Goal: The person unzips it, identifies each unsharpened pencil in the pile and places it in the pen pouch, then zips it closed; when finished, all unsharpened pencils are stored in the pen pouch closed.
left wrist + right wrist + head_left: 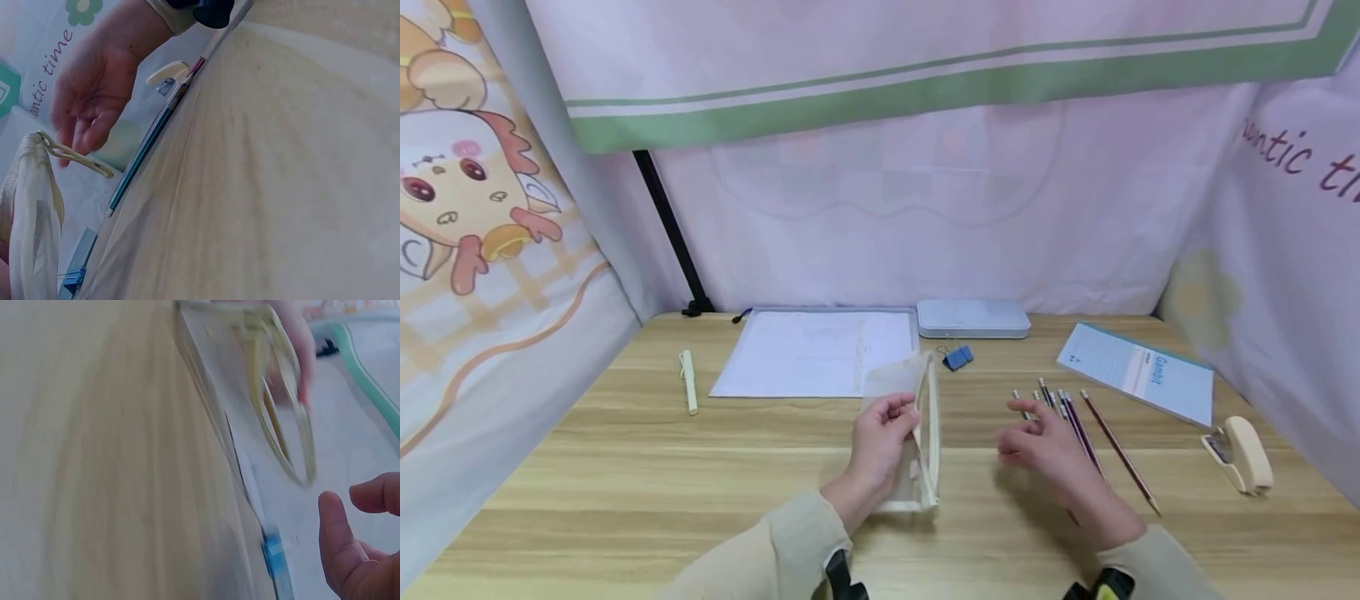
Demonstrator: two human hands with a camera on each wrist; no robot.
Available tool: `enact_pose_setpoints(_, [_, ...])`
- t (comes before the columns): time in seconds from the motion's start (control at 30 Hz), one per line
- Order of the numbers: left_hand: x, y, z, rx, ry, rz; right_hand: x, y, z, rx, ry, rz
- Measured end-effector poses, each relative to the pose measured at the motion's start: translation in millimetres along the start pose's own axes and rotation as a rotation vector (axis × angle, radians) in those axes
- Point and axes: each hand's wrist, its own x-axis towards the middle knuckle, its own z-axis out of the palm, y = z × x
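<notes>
My left hand grips a translucent mesh zip pouch by its side, thumb on top. The pouch stands on edge with its cream zipper parted, and the mouth gapes toward the right, as the right wrist view shows. To the right, my right hand hovers over the table with fingers loosely bent and nothing between thumb and forefinger. Several dark pencils lie partly hidden beneath this hand. A reddish-brown pencil lies just right of them, its point toward me.
White paper sheets lie at the back, a pale flat case beside them. A blue binder clip sits in front of the case. Far left is a pale green pen; at right are a notepad and a cream stapler.
</notes>
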Motion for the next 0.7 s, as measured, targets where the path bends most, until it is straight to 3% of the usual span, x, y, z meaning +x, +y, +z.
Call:
enact_pose_setpoints(0.3, [4.0,8.6,-5.7,-0.008,0.015,0.065,-4.8,7.5,-71.4,-0.212,0.000,0.027])
enact_pose_setpoints(0.57, [5.6,9.1,-7.4,0.002,0.028,0.063,-6.7,24.2,-92.3,-0.484,-0.075,-0.007])
enact_pose_setpoints(0.7, [5.8,8.1,-7.2,-0.005,0.033,0.055,-4.4,28.8,-95.3,-0.596,-0.053,-0.025])
